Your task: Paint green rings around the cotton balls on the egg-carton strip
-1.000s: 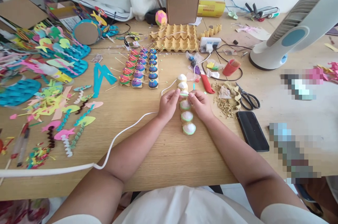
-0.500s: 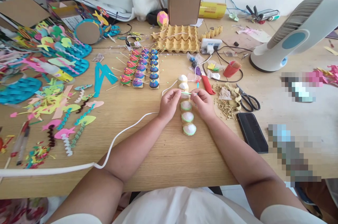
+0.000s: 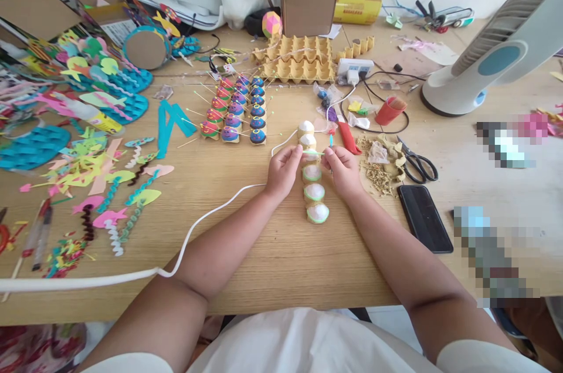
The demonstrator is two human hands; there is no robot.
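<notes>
A thin pale green strip [image 3: 314, 153] is stretched level between my two hands, over a row of white-topped egg-carton cups [image 3: 314, 192]. My left hand [image 3: 285, 169] pinches its left end between thumb and fingertips. The other end is pinched by my right hand [image 3: 343, 169]. The nearer cups have light green edging around their white domes; the far ones look plain white. My fingers and the strip partly cover the middle of the row.
Painted egg-carton rows [image 3: 231, 118] with pins stand behind left. Paper fish and scraps [image 3: 109, 218] cover the left. A white cable [image 3: 197, 223] crosses near my left arm. Scissors [image 3: 420, 165], a black phone [image 3: 424, 218] and a fan [image 3: 479, 62] are at the right.
The whole view has shifted slightly. My hands have moved a little apart, and more of the green strip shows between them.
</notes>
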